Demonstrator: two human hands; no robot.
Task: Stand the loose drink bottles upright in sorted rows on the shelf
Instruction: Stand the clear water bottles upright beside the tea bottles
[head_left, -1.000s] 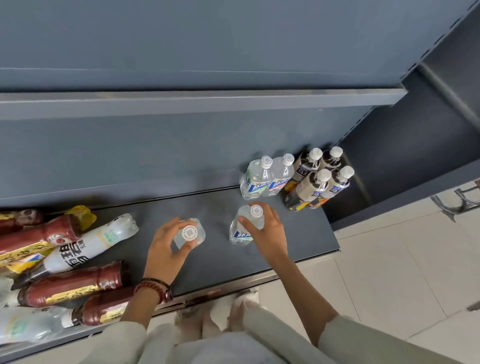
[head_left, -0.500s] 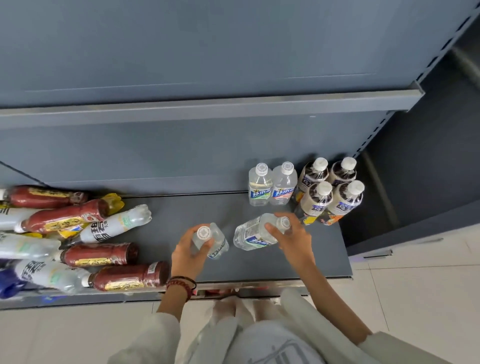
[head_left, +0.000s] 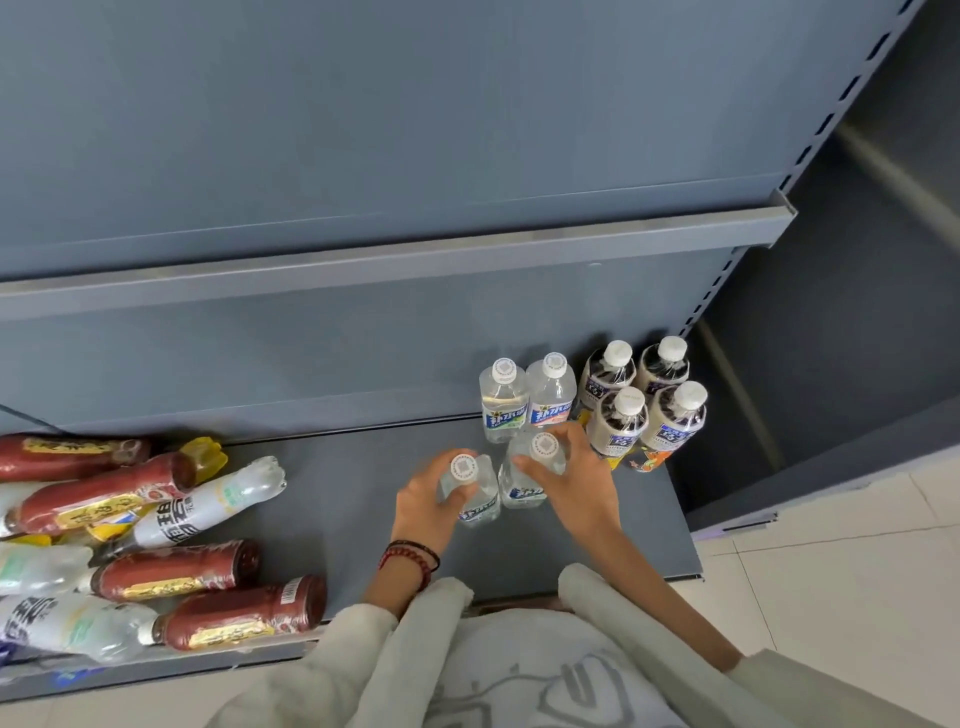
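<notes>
Left hand (head_left: 426, 499), right hand (head_left: 576, 478) grip clear bottles (head_left: 475, 501) | upright rows (head_left: 553, 395) behind

The one camera rides on my head and faces forward and steeply down onto the bottom shelf (head_left: 337, 499), close enough that my sleeves (head_left: 374, 654) fill the lower edge. My left hand (head_left: 423, 506) and right hand (head_left: 582, 488), each gripping a clear bottle (head_left: 480, 506), sit just below centre. The wide lens also catches the upper shelf (head_left: 363, 270), lying bottles (head_left: 208, 571) far left, and floor tiles (head_left: 831, 597) at right.
</notes>
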